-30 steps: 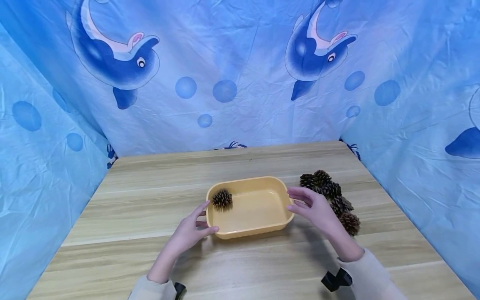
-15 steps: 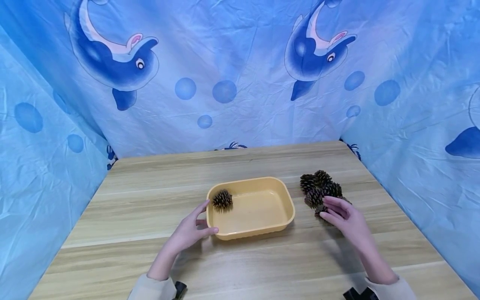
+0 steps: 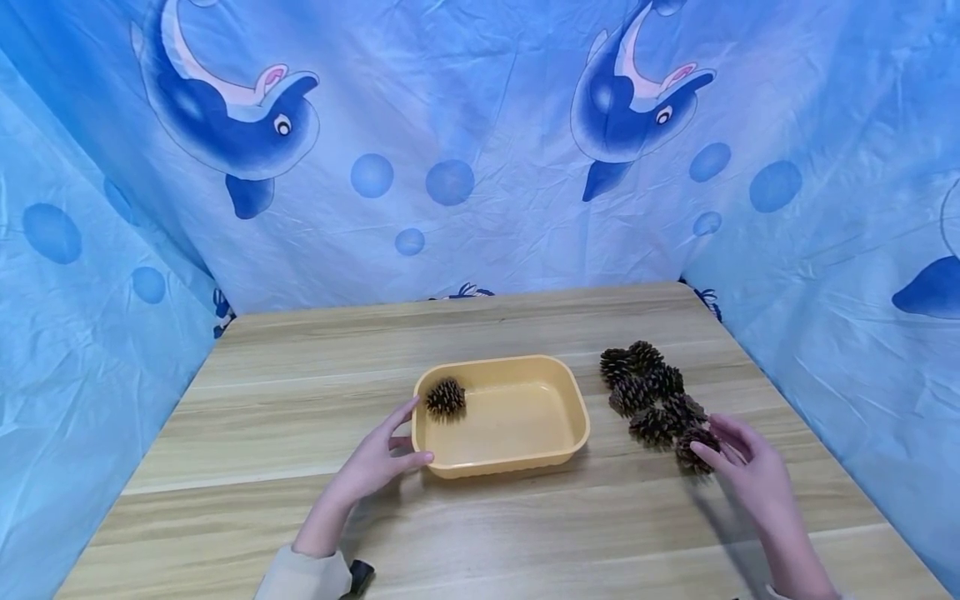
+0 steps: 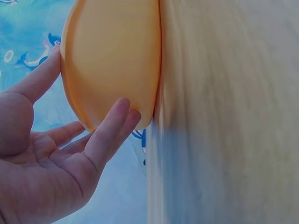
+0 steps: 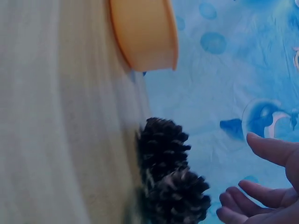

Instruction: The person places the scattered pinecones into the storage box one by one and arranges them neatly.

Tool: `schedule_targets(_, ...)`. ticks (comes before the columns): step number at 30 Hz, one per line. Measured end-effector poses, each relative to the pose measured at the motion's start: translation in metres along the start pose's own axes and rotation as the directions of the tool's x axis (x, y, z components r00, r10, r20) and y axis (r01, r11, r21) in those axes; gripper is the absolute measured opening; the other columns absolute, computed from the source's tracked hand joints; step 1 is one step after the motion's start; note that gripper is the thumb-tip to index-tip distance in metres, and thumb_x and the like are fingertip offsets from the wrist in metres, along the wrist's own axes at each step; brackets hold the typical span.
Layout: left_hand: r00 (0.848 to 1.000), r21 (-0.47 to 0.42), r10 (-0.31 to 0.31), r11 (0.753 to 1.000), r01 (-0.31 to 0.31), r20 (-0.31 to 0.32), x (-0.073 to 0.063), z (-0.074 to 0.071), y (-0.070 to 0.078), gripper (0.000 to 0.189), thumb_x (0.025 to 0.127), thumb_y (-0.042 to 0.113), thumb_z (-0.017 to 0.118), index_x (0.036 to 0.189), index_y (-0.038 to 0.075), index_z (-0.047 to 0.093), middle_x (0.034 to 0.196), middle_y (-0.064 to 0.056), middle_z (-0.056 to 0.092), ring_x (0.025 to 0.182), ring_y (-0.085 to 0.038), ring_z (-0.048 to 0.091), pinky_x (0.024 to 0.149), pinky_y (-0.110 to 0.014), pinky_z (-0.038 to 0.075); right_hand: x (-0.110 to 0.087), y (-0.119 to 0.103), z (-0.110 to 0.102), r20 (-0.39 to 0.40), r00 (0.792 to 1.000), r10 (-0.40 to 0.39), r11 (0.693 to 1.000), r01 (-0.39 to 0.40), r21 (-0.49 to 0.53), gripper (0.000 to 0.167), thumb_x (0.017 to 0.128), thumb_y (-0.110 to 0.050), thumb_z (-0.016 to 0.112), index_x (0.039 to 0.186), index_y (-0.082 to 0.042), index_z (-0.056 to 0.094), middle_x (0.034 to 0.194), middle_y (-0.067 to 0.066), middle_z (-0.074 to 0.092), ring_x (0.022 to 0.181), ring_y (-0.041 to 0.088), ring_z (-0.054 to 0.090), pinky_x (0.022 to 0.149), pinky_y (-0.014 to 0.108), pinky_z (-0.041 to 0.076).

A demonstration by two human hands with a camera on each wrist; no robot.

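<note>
My left hand [image 3: 375, 467] rests against the left end of a yellow plastic tray [image 3: 510, 467], thumb and fingers spread along its rim and outer wall. In the left wrist view the fingers [image 4: 112, 126] lie fairly straight against the tray [image 4: 112, 60]. One pine cone [image 3: 446, 398] lies inside the tray at its left. My right hand [image 3: 757, 475] hovers at the nearest pine cone [image 3: 696, 452] of a loose group, fingers relaxed and parted. From the right wrist, a gap shows between this hand [image 5: 261, 186] and the pine cone [image 5: 180, 198].
Several more pine cones [image 3: 656, 387] form a cluster right of the tray on the wooden table [image 3: 525, 533]. Blue cloth [image 3: 465, 108] printed with dolphins hangs behind the table and along both sides.
My right hand has left the tray's right end and moved right and nearer, past the cluster, to its nearest pine cone. The left hand and tray have barely moved.
</note>
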State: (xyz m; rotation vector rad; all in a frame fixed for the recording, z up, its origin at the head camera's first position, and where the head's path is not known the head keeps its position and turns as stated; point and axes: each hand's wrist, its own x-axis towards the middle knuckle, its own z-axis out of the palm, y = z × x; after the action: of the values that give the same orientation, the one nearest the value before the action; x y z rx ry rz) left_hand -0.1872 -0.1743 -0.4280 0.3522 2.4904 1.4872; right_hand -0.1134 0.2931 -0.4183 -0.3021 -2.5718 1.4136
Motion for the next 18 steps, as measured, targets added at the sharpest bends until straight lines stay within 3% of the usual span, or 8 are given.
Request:
schedule_targets(2,1.000,0.002,-0.006,1.000,0.006,-0.008,0.001,0.001,-0.001,0.090,0.081,0.021,0.078,0.154,0.011,0.025,0.154,-0.027,0.030,0.118,-0.043,0.059,0.095,-0.047,0.054,-0.001,0.004,-0.001,0.015,0.999,0.041,0.999,-0.040,-0.033,0.071,0.091,-0.028,0.068,0.143,0.008,0.035,0.146,0.032,0.038,0.127,0.011,0.053,0.088,-0.006,0.033)
schedule_targets(5,1.000,0.009,-0.016,1.000,0.016,-0.018,0.002,0.002,-0.003,0.090,0.081,0.022,0.078,0.154,0.013,0.025,0.154,-0.025,0.030,0.118,-0.041,0.059,0.096,-0.047,0.054,-0.001,0.009,-0.002,0.037,0.995,0.092,0.995,-0.091,-0.045,0.076,0.092,-0.032,0.067,0.146,0.006,0.030,0.152,0.032,0.028,0.138,0.048,0.032,0.095,-0.004,0.028)
schedule_targets(11,0.999,0.027,-0.013,1.000,0.014,-0.029,0.002,0.004,-0.003,0.088,0.082,0.022,0.077,0.153,0.014,0.027,0.154,-0.024,0.031,0.118,-0.041,0.059,0.098,-0.050,0.052,0.002,0.016,-0.005,0.068,0.989,0.130,0.991,-0.127,-0.047,0.081,0.091,-0.031,0.067,0.148,0.007,0.024,0.154,0.033,0.021,0.139,0.051,0.027,0.103,0.002,0.028)
schedule_targets(14,1.000,0.028,-0.008,1.000,0.008,-0.026,0.001,0.004,-0.004,0.088,0.082,0.022,0.077,0.153,0.013,0.026,0.154,-0.025,0.031,0.117,-0.042,0.059,0.097,-0.049,0.053,0.005,0.019,-0.006,0.095,0.988,0.122,0.990,-0.115,-0.085,0.082,0.091,-0.031,0.068,0.148,0.008,0.024,0.152,0.035,0.024,0.137,0.052,0.029,0.101,0.006,0.035)
schedule_targets(18,1.000,0.015,-0.004,1.000,0.004,-0.016,0.000,0.003,-0.006,0.088,0.082,0.022,0.077,0.154,0.013,0.026,0.154,-0.026,0.031,0.117,-0.042,0.060,0.096,-0.048,0.054,0.008,0.023,-0.006,0.133,0.984,0.115,0.989,-0.101,-0.111,0.082,0.091,-0.029,0.068,0.147,0.011,0.023,0.148,0.038,0.028,0.135,0.053,0.032,0.092,0.001,0.038)
